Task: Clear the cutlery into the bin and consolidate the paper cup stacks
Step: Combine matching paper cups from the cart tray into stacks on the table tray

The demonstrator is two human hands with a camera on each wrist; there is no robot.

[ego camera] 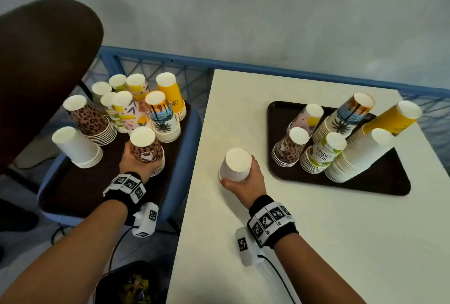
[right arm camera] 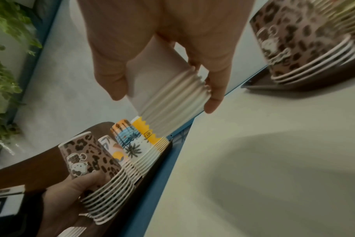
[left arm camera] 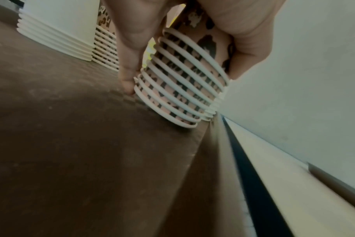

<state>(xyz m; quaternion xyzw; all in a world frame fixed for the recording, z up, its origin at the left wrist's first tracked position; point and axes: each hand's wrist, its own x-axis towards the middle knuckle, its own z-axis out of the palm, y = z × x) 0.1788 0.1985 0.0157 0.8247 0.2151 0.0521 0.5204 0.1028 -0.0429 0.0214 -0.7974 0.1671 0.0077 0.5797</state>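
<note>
My left hand [ego camera: 136,162] grips a leopard-print cup stack [ego camera: 146,150] upside down on the brown tray [ego camera: 80,189] at the left; in the left wrist view the leopard stack [left arm camera: 184,83] has its lowest rim touching the tray [left arm camera: 71,160]. My right hand [ego camera: 243,177] holds a plain white cup stack [ego camera: 235,165] upside down above the white table [ego camera: 316,242]; in the right wrist view the white stack [right arm camera: 168,89] sits between thumb and fingers. A second brown tray [ego camera: 365,182] on the table carries more stacks.
Several patterned, yellow and white stacks [ego camera: 136,109] crowd the left tray's far half. The table tray holds leopard [ego camera: 289,150], green [ego camera: 321,155], palm [ego camera: 343,118], yellow [ego camera: 389,121] and tall white [ego camera: 360,157] stacks. A dark chair back [ego camera: 41,60] looms left. A black bin [ego camera: 131,284] sits below.
</note>
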